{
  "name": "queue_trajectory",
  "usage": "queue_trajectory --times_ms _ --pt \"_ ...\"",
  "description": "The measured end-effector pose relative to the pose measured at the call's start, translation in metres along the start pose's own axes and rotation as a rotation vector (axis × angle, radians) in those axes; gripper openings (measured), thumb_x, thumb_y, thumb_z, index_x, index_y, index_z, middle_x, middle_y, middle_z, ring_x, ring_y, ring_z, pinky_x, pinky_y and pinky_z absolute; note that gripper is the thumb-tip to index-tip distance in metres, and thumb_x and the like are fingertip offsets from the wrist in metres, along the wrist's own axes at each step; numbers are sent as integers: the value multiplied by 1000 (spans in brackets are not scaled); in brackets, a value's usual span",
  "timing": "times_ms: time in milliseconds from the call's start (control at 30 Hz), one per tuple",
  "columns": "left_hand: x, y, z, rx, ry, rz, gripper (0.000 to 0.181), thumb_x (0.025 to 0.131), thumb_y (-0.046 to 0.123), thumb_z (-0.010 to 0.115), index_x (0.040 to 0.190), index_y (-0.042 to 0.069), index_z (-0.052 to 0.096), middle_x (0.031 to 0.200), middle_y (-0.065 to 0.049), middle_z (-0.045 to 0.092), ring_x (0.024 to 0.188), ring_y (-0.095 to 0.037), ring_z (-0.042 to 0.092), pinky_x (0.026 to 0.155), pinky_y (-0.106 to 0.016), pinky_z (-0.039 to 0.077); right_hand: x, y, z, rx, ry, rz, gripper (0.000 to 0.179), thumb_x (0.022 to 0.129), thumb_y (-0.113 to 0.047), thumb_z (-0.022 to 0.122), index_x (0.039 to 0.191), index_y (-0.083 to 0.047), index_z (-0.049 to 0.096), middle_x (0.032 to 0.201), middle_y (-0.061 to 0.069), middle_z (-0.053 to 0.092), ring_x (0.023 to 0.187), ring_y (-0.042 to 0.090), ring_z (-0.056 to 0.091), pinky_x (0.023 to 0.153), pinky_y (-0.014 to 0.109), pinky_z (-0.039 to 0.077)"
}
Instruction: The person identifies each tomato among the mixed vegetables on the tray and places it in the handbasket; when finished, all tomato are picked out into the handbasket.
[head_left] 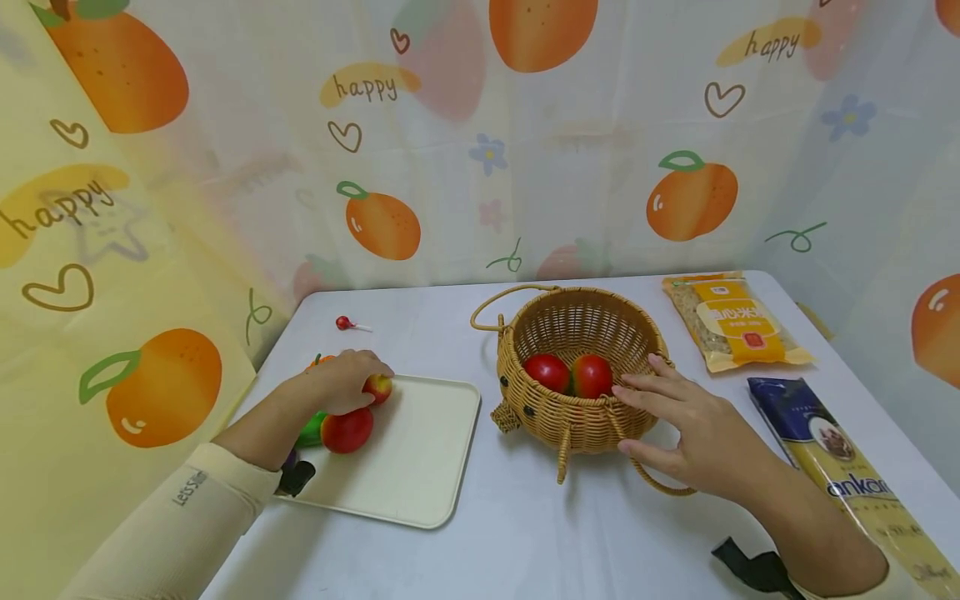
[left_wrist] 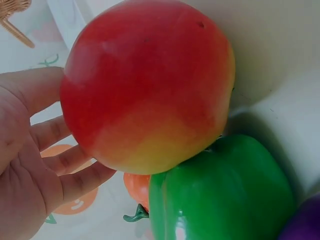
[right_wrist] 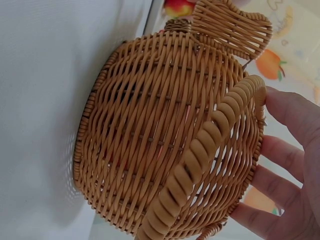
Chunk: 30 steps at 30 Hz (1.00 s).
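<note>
Over the cream tray, my left hand grips a small red-and-yellow apple between thumb and fingers. Nearer me lies a larger red apple, which fills much of the left wrist view and hides the gripped one there. Beside it are a green bell pepper, an orange vegetable with a green stem and a purple thing. My right hand rests its spread fingertips on the rim of a wicker basket. Two red fruits sit inside the basket.
A lollipop lies behind the tray. Right of the basket are an orange-labelled bag of grain and a long blue-and-gold packet. The basket's handles stick out at both sides. A patterned curtain hangs behind the table.
</note>
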<state>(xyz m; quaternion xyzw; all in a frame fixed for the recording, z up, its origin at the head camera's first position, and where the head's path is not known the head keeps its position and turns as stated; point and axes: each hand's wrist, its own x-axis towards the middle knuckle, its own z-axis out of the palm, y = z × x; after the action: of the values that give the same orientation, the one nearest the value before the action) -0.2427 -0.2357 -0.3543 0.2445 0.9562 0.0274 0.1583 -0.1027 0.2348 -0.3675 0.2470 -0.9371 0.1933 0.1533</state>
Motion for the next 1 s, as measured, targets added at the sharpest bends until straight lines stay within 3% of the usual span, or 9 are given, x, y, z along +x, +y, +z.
queue_trajectory --times_ms 433,733,1000 --pt "2 3 -1 -2 0 12 40 94 12 71 134 12 66 127 -11 63 116 -35 55 95 -49 55 1 0 -1 0 -15 11 58 84 -45 83 134 -21 69 141 2 64 146 38 42 103 63 47" --pt "5 10 -9 -62 61 36 44 93 10 73 137 12 64 132 -10 62 122 -32 56 95 -45 58 0 0 0 -4 -4 3 57 83 -44 83 134 -21 70 141 1 65 145 39 43 102 63 48" --pt "6 24 -27 -79 145 128 43 95 9 71 137 12 65 134 -9 63 126 -32 57 101 -47 54 0 -1 0 3 -22 19 57 84 -46 82 135 -22 69 142 1 64 147 38 41 103 64 47"
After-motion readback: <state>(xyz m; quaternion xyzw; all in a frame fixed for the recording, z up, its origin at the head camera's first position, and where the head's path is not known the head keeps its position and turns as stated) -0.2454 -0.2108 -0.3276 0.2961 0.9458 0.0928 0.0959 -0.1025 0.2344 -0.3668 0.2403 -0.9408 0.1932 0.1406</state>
